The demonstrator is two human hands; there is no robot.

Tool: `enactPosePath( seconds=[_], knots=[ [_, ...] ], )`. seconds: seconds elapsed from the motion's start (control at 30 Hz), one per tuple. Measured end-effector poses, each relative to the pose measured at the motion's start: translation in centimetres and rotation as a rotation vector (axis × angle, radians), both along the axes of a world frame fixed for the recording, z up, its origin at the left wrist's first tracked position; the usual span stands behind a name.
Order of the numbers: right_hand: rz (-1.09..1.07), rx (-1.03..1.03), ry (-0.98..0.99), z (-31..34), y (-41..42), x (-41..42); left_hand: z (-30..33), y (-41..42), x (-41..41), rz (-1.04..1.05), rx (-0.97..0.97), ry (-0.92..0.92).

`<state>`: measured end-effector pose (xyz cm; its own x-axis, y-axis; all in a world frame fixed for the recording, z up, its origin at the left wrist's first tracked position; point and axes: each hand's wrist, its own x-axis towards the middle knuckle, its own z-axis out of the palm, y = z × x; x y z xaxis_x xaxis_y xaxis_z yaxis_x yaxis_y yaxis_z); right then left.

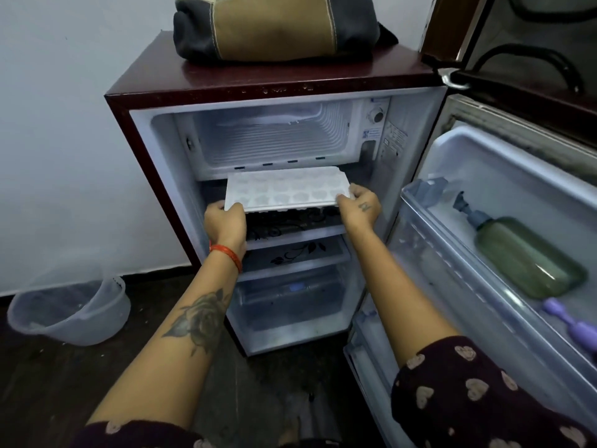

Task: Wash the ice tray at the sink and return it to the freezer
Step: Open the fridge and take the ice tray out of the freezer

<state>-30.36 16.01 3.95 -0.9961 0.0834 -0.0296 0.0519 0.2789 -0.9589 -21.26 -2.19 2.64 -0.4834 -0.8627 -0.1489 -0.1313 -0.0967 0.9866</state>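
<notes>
Hands are holding a white ice tray level at the mouth of a small fridge, just below the opening of the freezer compartment at the top. The left hand is gripping the tray's near left corner, fingers curled under its edge with the thumb on top. The right hand is gripping the right end the same way, fingertips hooked over the rim. The tray's far edge is sitting at the freezer's lower lip; whether it is touching cannot be told. An orange bracelet is circling the left wrist, and both upper arms are showing dark sleeves with a pale heart print.

The fridge door is standing open to the right, and its shelf is carrying a green pump bottle lying on its side, with a purple object (partly cut off by the frame's edge) near it. A grey and tan bag is resting on top of the fridge. A clear plastic bucket is sitting on the dark floor to the left, near the white wall.
</notes>
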Motion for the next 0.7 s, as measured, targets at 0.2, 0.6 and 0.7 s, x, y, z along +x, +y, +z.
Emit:
enactPosePath(
  seconds=[0.2, 0.6, 0.7],
  knots=[
    [0.012, 0.076, 0.013, 0.0, 3.3, 5.4, -0.5, 3.6, 4.9, 0.072, -0.002, -0.045],
    [-0.031, 0.017, -0.102, -1.2, 8.0, 14.7, -2.3, 6.9, 12.4, -0.005, 0.045, -0.1],
    [-0.071, 0.024, -0.116, -1.3, 8.9, 17.0, -2.1, 7.3, 13.7, -0.064, 0.048, -0.095]
  ],
)
